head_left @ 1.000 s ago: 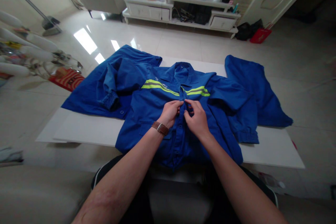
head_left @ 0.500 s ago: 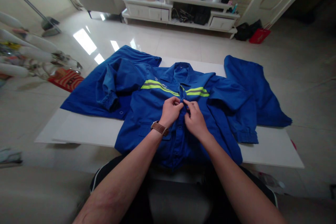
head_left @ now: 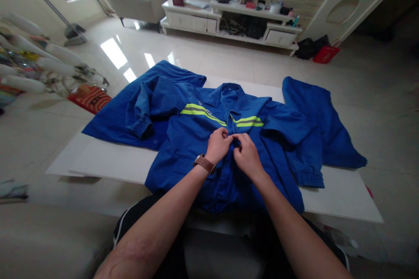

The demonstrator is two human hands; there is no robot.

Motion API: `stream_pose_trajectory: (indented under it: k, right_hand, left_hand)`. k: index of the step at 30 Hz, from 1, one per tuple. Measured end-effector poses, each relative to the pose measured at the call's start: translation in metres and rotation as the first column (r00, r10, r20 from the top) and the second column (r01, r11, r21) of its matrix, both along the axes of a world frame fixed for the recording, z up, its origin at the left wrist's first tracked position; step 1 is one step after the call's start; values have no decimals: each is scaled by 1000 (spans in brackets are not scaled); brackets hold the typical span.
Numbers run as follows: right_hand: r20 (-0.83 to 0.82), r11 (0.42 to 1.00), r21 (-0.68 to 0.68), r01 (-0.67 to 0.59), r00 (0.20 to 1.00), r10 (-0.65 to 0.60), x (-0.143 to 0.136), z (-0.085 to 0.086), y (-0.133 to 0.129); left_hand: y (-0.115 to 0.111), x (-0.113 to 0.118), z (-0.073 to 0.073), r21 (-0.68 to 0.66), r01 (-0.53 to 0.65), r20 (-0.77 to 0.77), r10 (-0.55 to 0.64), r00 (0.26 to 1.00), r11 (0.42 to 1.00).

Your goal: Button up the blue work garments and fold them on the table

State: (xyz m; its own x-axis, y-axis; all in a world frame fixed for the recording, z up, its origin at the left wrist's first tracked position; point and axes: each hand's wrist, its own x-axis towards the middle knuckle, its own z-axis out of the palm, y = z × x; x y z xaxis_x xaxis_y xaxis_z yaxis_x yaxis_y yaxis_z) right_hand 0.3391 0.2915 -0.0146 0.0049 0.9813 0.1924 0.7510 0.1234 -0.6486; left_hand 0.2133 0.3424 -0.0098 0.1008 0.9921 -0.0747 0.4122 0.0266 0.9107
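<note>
A blue work jacket [head_left: 196, 139] with yellow-and-grey reflective bands lies front side up, its collar pointing away from me and its sleeves spread. My left hand [head_left: 218, 146], a brown-strapped watch on its wrist, pinches the front placket just below the chest band. Right beside it, my right hand [head_left: 246, 152] grips the placket's other edge, and the fingertips of both hands meet there. Whatever button lies under the fingers is hidden. Below the hands the placket runs down toward my lap.
Under the jacket is a white table [head_left: 108, 161]. Folded blue garments lie at its left [head_left: 111, 113] and right [head_left: 327, 126]. Beyond stand a white TV cabinet [head_left: 196, 23], a pale ottoman [head_left: 137, 2] and a red bag [head_left: 325, 54]. Exercise equipment with white rollers [head_left: 59, 54] is at left.
The view has shifted slightly, so everything sits a little lower and to the right. Both hands stay at the placket, their fingertips now closer together.
</note>
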Motion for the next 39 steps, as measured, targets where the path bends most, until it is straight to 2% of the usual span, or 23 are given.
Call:
stream_pose_trajectory:
  k: [4, 8, 12, 15, 17, 19, 21, 24, 27, 29, 32, 36, 39]
  right_hand:
    - [-14, 1000, 26, 8, 1000, -8, -1, 5, 0]
    - [-45, 999, 29, 22, 999, -21, 1, 5, 1]
    - [-7, 1000, -22, 7, 1000, -7, 5, 1, 1]
    - [14, 998, -58, -8, 1000, 9, 6, -1, 1]
    - [33, 998, -63, -23, 999, 25, 7, -1, 1]
    - [71, 993, -99, -60, 995, 67, 9, -3, 2]
    - [117, 978, -190, -82, 988, 106, 10, -6, 3]
    - [224, 938, -344, -33, 968, 116, 9, -9, 8]
    - [369, 926, -376, 23, 921, 127, 4, -7, 19]
    - [391, 940, -340, -33, 904, 173, 3, -5, 27]
    - [339, 933, -333, -139, 905, 256, 3, -6, 36]
    - [376, 931, -366, 6, 916, 141, 6, -16, 40]
    - [400, 929, -354, 106, 915, 48, 8, -20, 47]
  left_hand:
    - [-3, 3, -1, 65, -40, -25, 42, 999, 997]
    - [-4, 4, -3, 76, 33, -133, -23, 991, 997]
    - [-6, -1, 7, 82, 148, -412, -102, 906, 986]
    - [-9, -8, 15, 241, 195, -552, -31, 833, 951]
    - [-10, -13, 15, 308, 283, -597, -47, 801, 908]
    - [-10, -18, 9, 247, 375, -637, -142, 757, 894]
    - [-9, -22, 1, 117, 416, -673, -236, 701, 902]
    - [-3, -21, -12, -3, 396, -712, -281, 644, 918]
    - [10, -13, -20, -37, 316, -724, -243, 645, 948]
    - [22, -5, -24, -44, 248, -729, -201, 655, 968]
    - [40, 4, -29, -41, 169, -746, -143, 651, 985]
    - [57, 11, -38, -45, 137, -753, -124, 646, 990]
    - [61, 14, -42, -44, 135, -744, -123, 657, 990]
